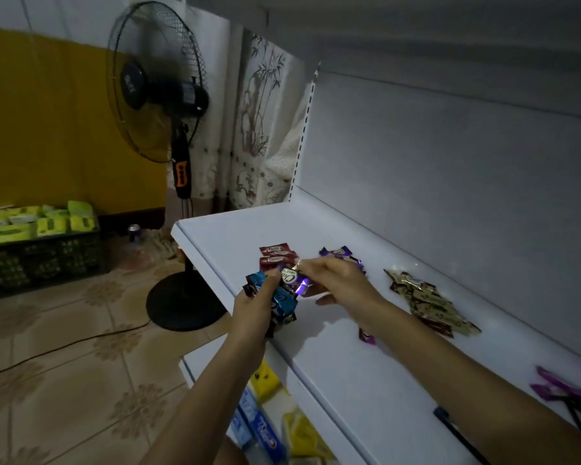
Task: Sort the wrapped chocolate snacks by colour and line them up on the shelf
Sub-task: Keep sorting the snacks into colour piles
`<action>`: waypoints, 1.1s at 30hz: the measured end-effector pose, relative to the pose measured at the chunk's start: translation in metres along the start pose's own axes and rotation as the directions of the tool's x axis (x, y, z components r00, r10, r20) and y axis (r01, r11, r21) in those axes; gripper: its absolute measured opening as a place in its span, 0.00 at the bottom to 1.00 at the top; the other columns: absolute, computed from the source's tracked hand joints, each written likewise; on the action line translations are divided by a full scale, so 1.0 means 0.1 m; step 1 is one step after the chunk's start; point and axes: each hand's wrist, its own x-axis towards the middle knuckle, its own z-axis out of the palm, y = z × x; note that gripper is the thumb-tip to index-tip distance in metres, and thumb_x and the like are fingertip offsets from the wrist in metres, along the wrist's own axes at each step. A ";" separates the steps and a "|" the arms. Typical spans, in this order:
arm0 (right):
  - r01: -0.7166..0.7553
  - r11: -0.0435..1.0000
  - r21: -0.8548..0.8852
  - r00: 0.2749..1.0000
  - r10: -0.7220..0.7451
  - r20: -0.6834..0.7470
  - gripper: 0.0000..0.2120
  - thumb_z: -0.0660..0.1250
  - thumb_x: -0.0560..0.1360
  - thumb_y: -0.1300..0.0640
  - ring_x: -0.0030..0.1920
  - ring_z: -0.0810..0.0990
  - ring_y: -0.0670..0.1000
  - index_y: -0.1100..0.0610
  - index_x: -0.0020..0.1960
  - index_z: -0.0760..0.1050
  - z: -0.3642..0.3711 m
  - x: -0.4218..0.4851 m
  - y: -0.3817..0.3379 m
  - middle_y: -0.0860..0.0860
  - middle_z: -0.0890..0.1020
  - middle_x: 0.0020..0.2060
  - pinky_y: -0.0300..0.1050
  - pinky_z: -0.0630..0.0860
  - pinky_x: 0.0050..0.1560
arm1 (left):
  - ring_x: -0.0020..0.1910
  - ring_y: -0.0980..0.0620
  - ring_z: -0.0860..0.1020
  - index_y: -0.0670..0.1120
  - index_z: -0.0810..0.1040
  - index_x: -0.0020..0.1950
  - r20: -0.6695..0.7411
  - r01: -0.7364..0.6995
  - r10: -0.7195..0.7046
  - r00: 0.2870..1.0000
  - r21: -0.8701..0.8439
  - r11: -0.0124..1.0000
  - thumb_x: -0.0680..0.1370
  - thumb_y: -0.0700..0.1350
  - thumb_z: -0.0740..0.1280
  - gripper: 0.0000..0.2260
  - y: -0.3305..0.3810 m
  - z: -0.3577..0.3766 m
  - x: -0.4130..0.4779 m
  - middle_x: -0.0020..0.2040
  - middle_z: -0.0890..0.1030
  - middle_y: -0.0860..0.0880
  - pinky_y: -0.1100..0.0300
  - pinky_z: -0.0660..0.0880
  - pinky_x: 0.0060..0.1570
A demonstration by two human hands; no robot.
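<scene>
Head view: nearest the camera, at the front edge of the white shelf [332, 364], the left hand [254, 308] has its fingers curled round a bunch of snacks [282, 298], mostly in blue wrappers with some darker ones below. Just beside it, the right hand [341, 280] pinches a single purple snack [296, 280] at the top of that bunch between thumb and fingertips, its other fingers loosely bent. Blur makes it hard to say whether the left thumb touches this piece too.

One stray purple piece [367, 336] lies on the shelf under the right forearm. Farther back lie the sorted groups: a short red row [277, 256], a purple group [337, 252] beside it and a gold pile [428, 302] well to the right.

These snacks look light and small, in glossy film that is likely slick and crinkly. A loosely held bunch could shed pieces, so the left hand's firm wrap suits it. A single piece is probably best taken by its crimped end or across its flat body, with a light pinch so the chocolate inside is not crushed.
</scene>
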 end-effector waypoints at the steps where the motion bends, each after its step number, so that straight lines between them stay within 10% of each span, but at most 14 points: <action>1: 0.010 1.000 -0.011 1.000 -0.010 0.001 0.11 0.67 0.74 0.45 0.42 0.84 0.44 0.51 0.50 0.79 -0.06 -0.10 0.01 0.46 0.85 0.39 0.37 0.76 0.38 | 0.46 0.46 0.82 0.50 0.78 0.50 0.040 -0.003 0.002 0.999 0.026 1.000 0.75 0.54 0.69 0.09 -0.04 0.07 -0.04 0.46 0.84 0.46 0.50 0.79 0.48; 7: -0.031 0.994 0.109 0.986 0.049 -0.160 0.03 0.70 0.73 0.56 0.36 0.81 0.44 0.55 0.44 0.82 -0.40 -0.66 0.14 0.49 0.83 0.35 0.38 0.75 0.38 | 0.35 0.55 0.83 0.53 0.79 0.48 0.183 -0.002 -0.014 0.983 0.087 0.996 0.76 0.54 0.68 0.06 -0.29 0.46 -0.40 0.37 0.85 0.53 0.64 0.76 0.29; 15: -0.134 0.906 0.402 0.915 0.269 -0.302 0.08 0.70 0.73 0.58 0.39 0.83 0.50 0.59 0.51 0.80 -0.73 -1.10 0.25 0.56 0.85 0.44 0.41 0.74 0.35 | 0.47 0.46 0.82 0.53 0.80 0.52 0.310 0.094 -0.130 0.942 0.127 0.987 0.76 0.54 0.67 0.08 -0.44 0.84 -0.72 0.47 0.85 0.45 0.51 0.79 0.49; 21: -0.078 0.869 0.489 0.832 0.327 -0.448 0.05 0.68 0.75 0.57 0.34 0.79 0.46 0.57 0.50 0.80 -0.94 -1.15 0.36 0.51 0.83 0.36 0.40 0.72 0.32 | 0.35 0.54 0.82 0.56 0.82 0.48 0.276 0.068 -0.107 0.955 0.146 0.987 0.79 0.49 0.66 0.05 -0.50 0.91 -0.74 0.37 0.84 0.51 0.63 0.77 0.29; 27: 0.004 0.746 0.665 0.683 0.484 -0.547 0.03 0.67 0.76 0.61 0.29 0.78 0.47 0.61 0.46 0.77 -1.38 -0.92 0.61 0.54 0.81 0.31 0.38 0.77 0.28 | 0.41 0.54 0.82 0.56 0.82 0.47 0.289 -0.081 0.038 0.957 0.138 0.987 0.79 0.47 0.65 0.07 -0.60 0.89 -0.71 0.41 0.84 0.53 0.62 0.79 0.34; 33: 0.009 0.651 0.759 0.700 0.538 -0.470 0.06 0.64 0.76 0.69 0.41 0.81 0.55 0.68 0.52 0.73 -1.77 -0.79 0.83 0.61 0.79 0.44 0.42 0.80 0.41 | 0.38 0.61 0.81 0.56 0.81 0.48 0.313 -0.141 0.089 0.945 0.146 0.979 0.79 0.47 0.65 0.06 -0.67 0.92 -0.69 0.38 0.84 0.58 0.66 0.77 0.32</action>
